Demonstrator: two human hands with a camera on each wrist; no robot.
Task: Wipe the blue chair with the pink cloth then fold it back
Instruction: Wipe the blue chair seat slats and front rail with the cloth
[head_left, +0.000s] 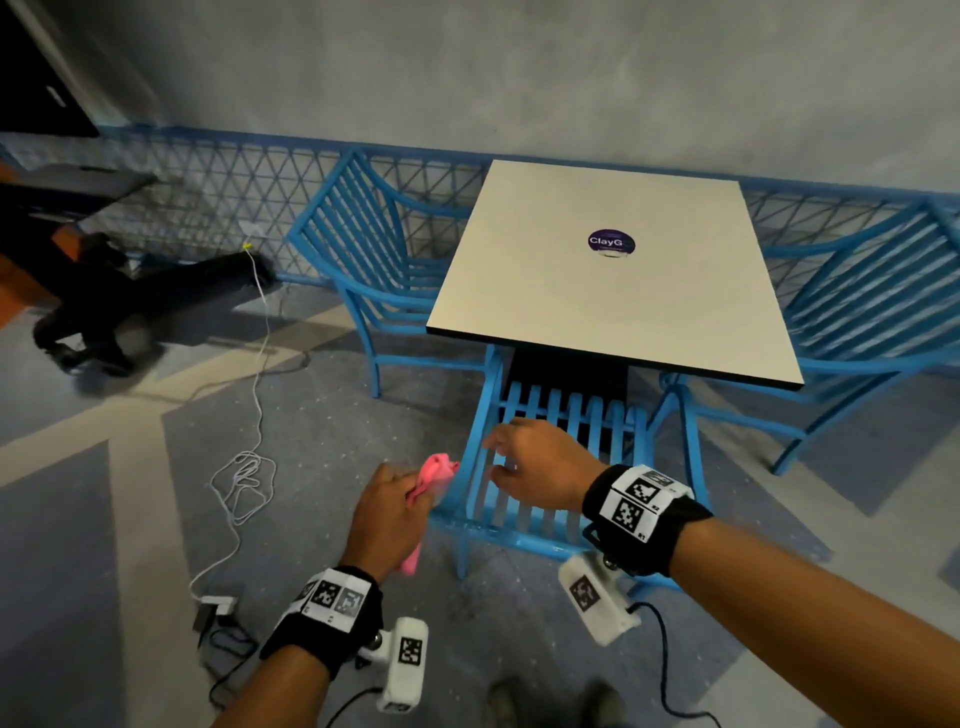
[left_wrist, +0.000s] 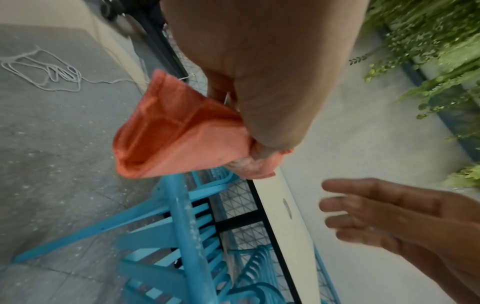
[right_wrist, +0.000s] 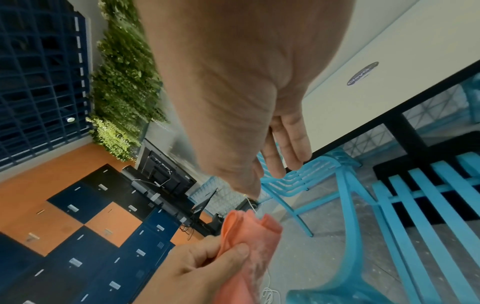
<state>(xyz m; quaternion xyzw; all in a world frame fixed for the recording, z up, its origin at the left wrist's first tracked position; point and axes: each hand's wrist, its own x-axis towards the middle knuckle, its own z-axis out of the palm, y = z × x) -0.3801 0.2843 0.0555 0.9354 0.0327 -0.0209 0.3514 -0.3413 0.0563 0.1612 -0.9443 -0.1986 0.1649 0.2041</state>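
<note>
The blue slatted chair (head_left: 545, 509) stands pushed under the white table, its back towards me. My left hand (head_left: 392, 514) grips the bunched pink cloth (head_left: 434, 480) just left of the chair's left side rail. In the left wrist view the cloth (left_wrist: 176, 131) hangs from my fist over the blue rail (left_wrist: 187, 222). My right hand (head_left: 535, 465) hovers above the chair's slats with fingers spread and relaxed, holding nothing. In the right wrist view its fingers (right_wrist: 288, 148) are straight, with the cloth (right_wrist: 249, 236) below them.
The white square table (head_left: 613, 270) with a round sticker stands ahead. Two more blue chairs (head_left: 374, 249) (head_left: 862, 312) flank it, with a blue lattice fence behind. A white cable (head_left: 244, 483) lies tangled on the floor to the left, near a charger (head_left: 215, 605).
</note>
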